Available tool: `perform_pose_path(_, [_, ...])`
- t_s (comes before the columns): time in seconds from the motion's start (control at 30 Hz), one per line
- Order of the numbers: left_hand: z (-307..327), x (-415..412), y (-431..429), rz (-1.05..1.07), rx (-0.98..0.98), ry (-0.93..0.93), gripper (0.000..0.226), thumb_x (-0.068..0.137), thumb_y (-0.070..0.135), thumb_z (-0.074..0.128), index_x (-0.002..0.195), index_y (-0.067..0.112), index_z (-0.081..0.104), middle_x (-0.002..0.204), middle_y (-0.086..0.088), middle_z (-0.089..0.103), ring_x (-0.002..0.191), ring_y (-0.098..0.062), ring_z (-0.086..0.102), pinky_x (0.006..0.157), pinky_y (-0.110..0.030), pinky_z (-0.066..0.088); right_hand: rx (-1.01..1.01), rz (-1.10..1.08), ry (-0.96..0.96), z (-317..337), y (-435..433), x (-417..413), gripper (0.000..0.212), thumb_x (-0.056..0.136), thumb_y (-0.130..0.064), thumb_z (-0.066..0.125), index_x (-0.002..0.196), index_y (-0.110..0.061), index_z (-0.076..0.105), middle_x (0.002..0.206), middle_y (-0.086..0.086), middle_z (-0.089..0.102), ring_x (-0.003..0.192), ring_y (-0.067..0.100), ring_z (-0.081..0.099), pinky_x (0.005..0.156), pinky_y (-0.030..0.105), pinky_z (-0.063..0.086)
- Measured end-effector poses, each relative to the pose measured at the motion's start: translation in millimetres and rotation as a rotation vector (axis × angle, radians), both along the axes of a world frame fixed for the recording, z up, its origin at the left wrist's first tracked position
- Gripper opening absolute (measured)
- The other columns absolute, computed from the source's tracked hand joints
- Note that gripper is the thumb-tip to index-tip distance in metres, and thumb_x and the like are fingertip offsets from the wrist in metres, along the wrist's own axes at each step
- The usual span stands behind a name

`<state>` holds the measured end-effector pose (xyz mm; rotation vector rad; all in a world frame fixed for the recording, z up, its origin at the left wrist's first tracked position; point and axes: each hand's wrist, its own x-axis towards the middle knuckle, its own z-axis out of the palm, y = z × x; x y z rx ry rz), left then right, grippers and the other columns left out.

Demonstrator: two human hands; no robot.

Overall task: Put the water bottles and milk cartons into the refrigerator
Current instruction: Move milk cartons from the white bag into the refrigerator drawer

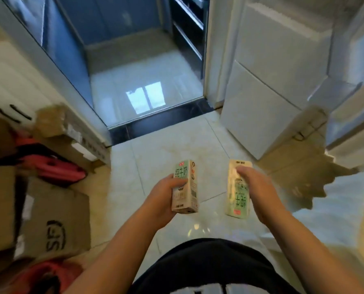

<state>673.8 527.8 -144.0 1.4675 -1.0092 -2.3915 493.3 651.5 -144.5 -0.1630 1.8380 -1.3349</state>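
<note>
Glossy pale floor tiles (166,149), cardboard boxes (56,213) at left, open doorway (143,81)

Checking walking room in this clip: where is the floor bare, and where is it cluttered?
Bare tile floor lies between the cardboard boxes on the left and the white refrigerator on the right, up to the dark threshold. The left side is crowded with boxes and red items.

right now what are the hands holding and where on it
Left hand grips a pale green-and-white milk carton round its middle; right hand grips a second such carton round its far half.
</note>
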Motion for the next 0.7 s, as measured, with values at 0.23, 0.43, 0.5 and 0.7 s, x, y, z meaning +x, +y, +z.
perform_pose_path(0.23, [-6.2, 27.6, -80.4, 0.204, -0.133, 0.037, 0.036, 0.095, 0.010, 0.057, 0.130, 0.016, 0.060, 0.109, -0.013, 0.070, 0.093, -0.031, 0.068, 0.078, -0.047, 0.059, -0.044, 0.050, -0.040, -20.4, -111.8, -8.9, 0.026, 0.090, -0.021, 0.063, 0.108, -0.003, 0.059, 0.093, 0.015, 0.070, 0.082, 0.028, 0.067, 0.068, 0.033, 0.054])
perform_pose_path(0.43, [-9.2, 2.7, -166.2, 0.295, -0.173, 0.031, 0.036, 0.093, 0.012, 0.062, 0.128, 0.019, 0.061, 0.111, -0.014, 0.069, 0.099, -0.034, 0.066, 0.085, -0.050, 0.057, -0.145, 0.157, -0.481, -27.6, -212.4, -28.1, 0.034, 0.091, -0.010, 0.050, 0.124, -0.008, 0.055, 0.121, 0.019, 0.064, 0.097, 0.029, 0.065, 0.082, 0.039, 0.055])
perform_pose_path(0.5, [-7.0, -14.4, -199.2, 0.320, -0.175, 0.020, 0.034, 0.092, 0.011, 0.063, 0.125, 0.021, 0.062, 0.111, -0.012, 0.070, 0.102, -0.035, 0.067, 0.084, -0.050, 0.059, -0.169, 0.257, -0.584, -20.5, -245.9, -40.8, 0.039, 0.088, -0.007, 0.051, 0.126, -0.010, 0.054, 0.122, 0.020, 0.062, 0.096, 0.030, 0.063, 0.086, 0.041, 0.054])
perform_pose_path(0.7, [5.8, -83.6, -298.6, 0.274, -0.228, 0.065, 0.043, 0.091, 0.006, 0.063, 0.131, 0.021, 0.057, 0.113, -0.012, 0.071, 0.104, -0.032, 0.069, 0.083, -0.048, 0.057, -0.224, 0.455, -0.512, -1.6, -341.8, -97.8, 0.067, 0.075, -0.002, 0.069, 0.137, -0.015, 0.049, 0.122, 0.021, 0.064, 0.104, 0.037, 0.067, 0.082, 0.044, 0.056])
